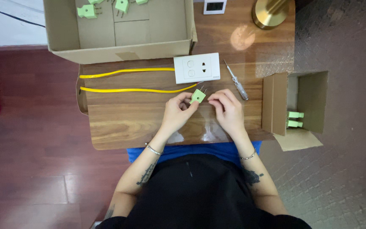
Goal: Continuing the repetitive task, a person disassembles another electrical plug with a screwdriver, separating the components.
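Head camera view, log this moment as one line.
left hand: holds small green plastic plug | right hand: at plug's prongs | yellow wire, white wall socket plate, clear-handled screwdriver: on wooden table

Upper left of frame: large open brown cardboard box [119, 40], shallow and rectangular, on the worktop's far edge. Right of frame: smaller open brown cardboard box [308, 95] lying on its side, flaps spread.

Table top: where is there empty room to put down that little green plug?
The table is barest on the near left, between the yellow wires and the near edge, left of the left hand. It is crowded around the green plug, white socket plate, screwdriver and right hand.
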